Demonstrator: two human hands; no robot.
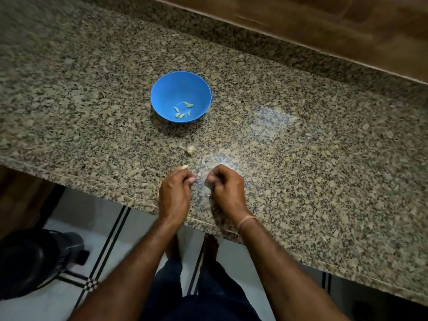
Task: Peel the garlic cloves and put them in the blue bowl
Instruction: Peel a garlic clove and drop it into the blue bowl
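The person stands at the near edge of the granite counter (301, 135), both hands held close together just over it. The left hand (175, 195) and the right hand (228, 188) face each other, knuckles up, with a narrow gap between them. On each, the fingers (190, 180) are curled in tight against the thumb, but that spot is blurred and I cannot tell whether either hand holds anything. The bowl (162, 89) sits farther back on the counter, at about 12 o'clock from the hands and well apart from them. A handful of peeled cloves (183, 111) lie loose in its bottom, toward its near side. Between the bowl and the hands, at 12 o'clock from the left hand, a garlic piece (190, 149) with its pale skin on lies on the counter, apart from the fingers. A smaller clove (184, 167) lies just beyond the left knuckles, at their 12 o'clock, so close that I cannot say whether it touches them. A pale scrap of skin (203, 161) lies near the right hand, at its 11 o'clock. The right wrist wears a thin wristband (247, 220). Below the counter edge, bare feet (209, 245) stand on a white tiled floor (69, 302) with dark stripes. A dark bulky object (34, 260), too blurred to name, sits at 8 o'clock from the hands. A band of wood (347, 26) runs along the counter's far side.
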